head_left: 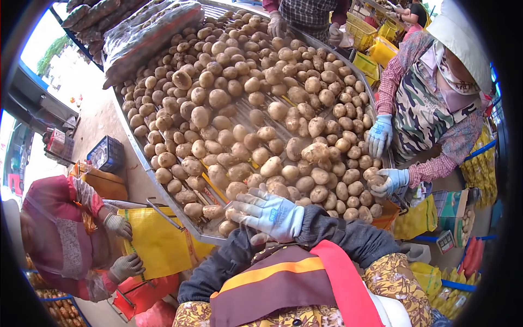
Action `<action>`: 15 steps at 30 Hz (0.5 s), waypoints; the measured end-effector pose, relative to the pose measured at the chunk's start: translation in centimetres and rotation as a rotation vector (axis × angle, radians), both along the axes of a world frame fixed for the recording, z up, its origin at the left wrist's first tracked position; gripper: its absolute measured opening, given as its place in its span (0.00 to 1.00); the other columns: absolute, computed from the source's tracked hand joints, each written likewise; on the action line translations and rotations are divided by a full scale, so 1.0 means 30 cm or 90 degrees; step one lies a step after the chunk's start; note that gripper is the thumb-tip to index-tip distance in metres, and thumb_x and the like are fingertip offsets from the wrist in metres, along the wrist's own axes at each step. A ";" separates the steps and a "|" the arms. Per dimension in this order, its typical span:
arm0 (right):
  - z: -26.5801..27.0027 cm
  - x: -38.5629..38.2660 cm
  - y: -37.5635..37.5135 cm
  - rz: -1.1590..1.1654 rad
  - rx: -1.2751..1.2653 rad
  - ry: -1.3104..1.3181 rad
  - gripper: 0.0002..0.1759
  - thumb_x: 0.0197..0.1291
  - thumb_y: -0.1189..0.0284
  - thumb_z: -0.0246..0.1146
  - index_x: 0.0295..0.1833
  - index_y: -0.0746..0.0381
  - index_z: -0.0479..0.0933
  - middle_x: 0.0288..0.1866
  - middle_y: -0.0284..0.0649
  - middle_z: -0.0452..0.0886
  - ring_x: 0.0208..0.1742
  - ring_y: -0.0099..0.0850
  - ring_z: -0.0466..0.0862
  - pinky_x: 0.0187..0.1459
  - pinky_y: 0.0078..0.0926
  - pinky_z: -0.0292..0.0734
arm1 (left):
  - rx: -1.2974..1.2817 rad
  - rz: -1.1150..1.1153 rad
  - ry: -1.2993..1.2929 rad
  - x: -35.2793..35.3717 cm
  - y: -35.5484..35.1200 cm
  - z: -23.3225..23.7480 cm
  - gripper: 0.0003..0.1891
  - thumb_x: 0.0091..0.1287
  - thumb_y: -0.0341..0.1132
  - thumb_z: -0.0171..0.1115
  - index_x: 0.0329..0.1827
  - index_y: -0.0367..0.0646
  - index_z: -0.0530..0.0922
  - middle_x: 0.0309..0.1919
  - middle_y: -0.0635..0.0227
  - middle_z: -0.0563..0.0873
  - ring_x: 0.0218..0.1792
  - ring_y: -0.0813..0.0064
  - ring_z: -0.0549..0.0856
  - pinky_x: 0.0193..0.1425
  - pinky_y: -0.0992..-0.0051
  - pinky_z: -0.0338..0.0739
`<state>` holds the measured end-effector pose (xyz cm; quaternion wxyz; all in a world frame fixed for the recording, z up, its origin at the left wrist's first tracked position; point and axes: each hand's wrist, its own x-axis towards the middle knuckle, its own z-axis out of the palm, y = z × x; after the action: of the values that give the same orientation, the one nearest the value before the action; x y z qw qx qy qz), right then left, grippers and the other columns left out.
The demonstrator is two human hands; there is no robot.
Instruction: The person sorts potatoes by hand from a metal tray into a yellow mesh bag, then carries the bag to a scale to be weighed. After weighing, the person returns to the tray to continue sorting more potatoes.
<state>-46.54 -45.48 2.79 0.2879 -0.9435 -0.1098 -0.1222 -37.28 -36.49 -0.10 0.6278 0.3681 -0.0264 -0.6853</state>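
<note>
The metal-rimmed surface (211, 238) carries heaped potatoes (200, 116). Left of it hangs a yellow mesh bag (155, 245). The gloved right hand (275, 214) reaches over the near potatoes, fingers extended, slightly spread; the left hand is hidden, its fingers' state unclear.

bare slats (238, 111) leave a narrow open patch, hemmed in by piled potatoes (200, 116).

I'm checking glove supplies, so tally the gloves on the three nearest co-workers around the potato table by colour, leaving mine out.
Light blue gloves: 2
Greyish gloves: 4
Total: 6
</note>
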 end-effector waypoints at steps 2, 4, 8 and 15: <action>-0.006 0.031 -0.019 -0.046 -0.040 0.043 0.40 0.63 0.43 0.54 0.72 0.58 0.66 0.74 0.49 0.65 0.78 0.44 0.59 0.77 0.52 0.47 | -0.012 -0.010 -0.113 -0.006 0.000 0.010 0.30 0.77 0.57 0.42 0.67 0.41 0.69 0.66 0.57 0.73 0.66 0.63 0.74 0.68 0.60 0.71; 0.009 0.049 -0.052 -0.142 -0.050 0.108 0.36 0.65 0.43 0.52 0.71 0.54 0.68 0.73 0.47 0.67 0.78 0.42 0.59 0.77 0.53 0.43 | -0.049 -0.011 -0.308 -0.035 0.008 0.005 0.30 0.77 0.58 0.42 0.67 0.41 0.69 0.66 0.57 0.73 0.66 0.64 0.74 0.68 0.61 0.71; -0.071 0.056 -0.144 -0.303 0.044 0.163 0.29 0.68 0.48 0.51 0.68 0.52 0.71 0.68 0.48 0.73 0.73 0.45 0.66 0.75 0.54 0.48 | 0.108 0.033 -0.103 -0.018 -0.028 -0.012 0.31 0.77 0.59 0.40 0.66 0.42 0.70 0.61 0.57 0.77 0.60 0.66 0.79 0.64 0.65 0.75; -0.139 -0.017 -0.215 -0.480 0.289 -0.076 0.28 0.70 0.53 0.54 0.64 0.64 0.72 0.61 0.52 0.77 0.68 0.49 0.72 0.71 0.46 0.61 | 0.027 -0.012 0.065 0.021 -0.031 0.010 0.35 0.73 0.65 0.40 0.65 0.43 0.70 0.54 0.58 0.82 0.52 0.62 0.83 0.56 0.62 0.79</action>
<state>-47.04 -51.92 -1.39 0.4165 -0.8216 0.2550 -0.2942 -36.67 -37.43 0.19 0.6138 0.3452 0.0167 -0.7099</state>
